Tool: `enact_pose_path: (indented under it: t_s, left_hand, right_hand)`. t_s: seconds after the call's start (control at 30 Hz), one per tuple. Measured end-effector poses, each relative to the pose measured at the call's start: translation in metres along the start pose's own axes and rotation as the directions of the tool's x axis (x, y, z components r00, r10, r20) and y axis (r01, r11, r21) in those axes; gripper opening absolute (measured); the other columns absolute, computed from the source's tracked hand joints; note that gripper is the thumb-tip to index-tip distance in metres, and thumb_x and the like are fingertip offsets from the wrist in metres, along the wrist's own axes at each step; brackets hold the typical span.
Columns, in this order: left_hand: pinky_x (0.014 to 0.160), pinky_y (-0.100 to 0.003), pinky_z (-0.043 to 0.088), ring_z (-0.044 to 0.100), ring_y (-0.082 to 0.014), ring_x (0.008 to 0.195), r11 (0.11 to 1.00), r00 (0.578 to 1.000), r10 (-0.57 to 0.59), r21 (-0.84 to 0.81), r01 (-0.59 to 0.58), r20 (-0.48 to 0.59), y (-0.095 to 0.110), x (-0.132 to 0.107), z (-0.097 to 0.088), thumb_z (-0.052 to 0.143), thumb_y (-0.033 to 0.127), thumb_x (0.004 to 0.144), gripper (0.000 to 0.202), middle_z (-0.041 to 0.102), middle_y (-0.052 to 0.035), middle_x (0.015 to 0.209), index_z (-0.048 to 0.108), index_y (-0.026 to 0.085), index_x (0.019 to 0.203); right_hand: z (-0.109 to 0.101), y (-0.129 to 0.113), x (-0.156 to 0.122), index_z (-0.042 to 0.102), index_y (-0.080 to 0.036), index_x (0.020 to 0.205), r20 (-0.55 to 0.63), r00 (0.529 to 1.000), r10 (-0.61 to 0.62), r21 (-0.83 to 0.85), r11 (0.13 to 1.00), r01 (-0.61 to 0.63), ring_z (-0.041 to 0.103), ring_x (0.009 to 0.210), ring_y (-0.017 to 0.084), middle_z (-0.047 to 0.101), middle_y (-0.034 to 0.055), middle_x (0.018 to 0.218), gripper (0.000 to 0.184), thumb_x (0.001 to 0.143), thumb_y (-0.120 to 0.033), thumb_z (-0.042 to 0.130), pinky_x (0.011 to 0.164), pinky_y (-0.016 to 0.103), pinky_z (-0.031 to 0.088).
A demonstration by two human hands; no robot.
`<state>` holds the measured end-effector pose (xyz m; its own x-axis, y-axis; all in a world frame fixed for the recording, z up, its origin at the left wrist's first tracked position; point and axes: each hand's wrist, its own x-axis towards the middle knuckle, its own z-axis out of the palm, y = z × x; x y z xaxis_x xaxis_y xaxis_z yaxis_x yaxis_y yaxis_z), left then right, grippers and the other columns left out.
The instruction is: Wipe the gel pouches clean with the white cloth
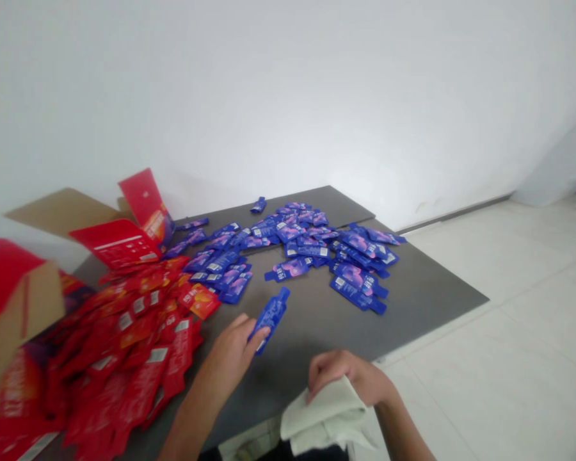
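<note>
My left hand [233, 355] is closed on the lower end of a blue sachet [271, 315], pinching it just above the dark grey table [413, 294]. My right hand [348, 378] rests at the table's near edge with its fingers curled over a pale folded cloth [324, 416]. A heap of red sachets [125, 339] lies to the left of my left hand. Beyond the held sachet a spread of blue sachets [317, 250] covers the far part of the table.
An open red carton [129, 230] stands at the back left, and a cardboard box with a red flap [14, 307] at the far left. A white wall rises behind the table. Pale floor tiles [523, 358] lie to the right.
</note>
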<state>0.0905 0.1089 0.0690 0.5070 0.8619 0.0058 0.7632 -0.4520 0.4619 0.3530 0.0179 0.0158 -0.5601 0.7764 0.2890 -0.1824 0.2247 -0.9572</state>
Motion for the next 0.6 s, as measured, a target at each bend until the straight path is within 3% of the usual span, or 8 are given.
enact_pose_path:
  t_s: [0.1, 0.2, 0.37, 0.5, 0.6]
  left_hand:
    - [0.083, -0.031, 0.051, 0.069, -0.0203, 0.089, 0.977, 0.976, 0.194, 0.112, -0.183, -0.096, 0.029, 0.036, -0.005, 0.038, 0.035, 0.109, 0.04, 0.069, -0.007, 0.096, 0.071, 0.019, 0.093]
    - [0.095, -0.03, 0.052, 0.07, -0.0195, 0.106, 0.889, 0.899, 0.414, 0.275, -0.367, -0.14, 0.065, 0.082, 0.002, 0.039, 0.025, 0.109, 0.033, 0.073, -0.0089, 0.118, 0.07, 0.018, 0.12]
    - [0.113, -0.038, 0.044, 0.053, -0.0223, 0.14, 0.786, 0.827, 0.556, 0.379, -0.489, -0.087, 0.113, 0.14, 0.044, 0.042, 0.017, 0.107, 0.042, 0.059, -0.0093, 0.151, 0.054, 0.021, 0.147]
    - [0.113, -0.04, 0.044, 0.047, -0.0231, 0.146, 0.728, 0.8, 0.6, 0.413, -0.547, 0.0, 0.124, 0.156, 0.086, 0.04, 0.012, 0.105, 0.045, 0.054, -0.0081, 0.156, 0.056, 0.023, 0.146]
    - [0.117, -0.041, 0.04, 0.04, -0.0236, 0.151, 0.718, 0.798, 0.601, 0.416, -0.558, 0.032, 0.12, 0.157, 0.105, 0.039, 0.009, 0.103, 0.052, 0.049, -0.0089, 0.16, 0.05, 0.021, 0.152]
  right_hand:
    - [-0.002, 0.006, -0.004, 0.084, -0.013, 0.102, 0.03, 0.999, -0.027, 0.096, 0.995, 0.024, 0.067, 0.073, 0.015, 0.072, 0.0124, 0.086, 0.041, 0.091, -0.051, 0.074, 0.069, 0.024, 0.053]
    - [-0.001, 0.009, -0.006, 0.084, -0.012, 0.102, 0.012, 0.999, -0.044, 0.079, 0.996, 0.043, 0.066, 0.072, 0.015, 0.073, 0.0126, 0.085, 0.042, 0.091, -0.051, 0.074, 0.069, 0.024, 0.053]
    - [0.0, 0.009, -0.005, 0.084, -0.009, 0.101, 0.012, 0.995, -0.095, 0.055, 0.994, 0.094, 0.066, 0.072, 0.015, 0.073, 0.0136, 0.084, 0.048, 0.093, -0.055, 0.069, 0.07, 0.024, 0.054]
    - [0.0, 0.008, -0.004, 0.084, -0.009, 0.1, 0.05, 0.995, -0.091, -0.005, 0.996, 0.091, 0.065, 0.072, 0.016, 0.073, 0.0147, 0.085, 0.056, 0.094, -0.061, 0.065, 0.067, 0.024, 0.053]
    - [0.0, 0.007, -0.004, 0.084, -0.008, 0.1, 0.047, 0.993, -0.105, 0.011, 0.994, 0.105, 0.065, 0.072, 0.015, 0.073, 0.0148, 0.085, 0.057, 0.093, -0.062, 0.066, 0.066, 0.023, 0.053]
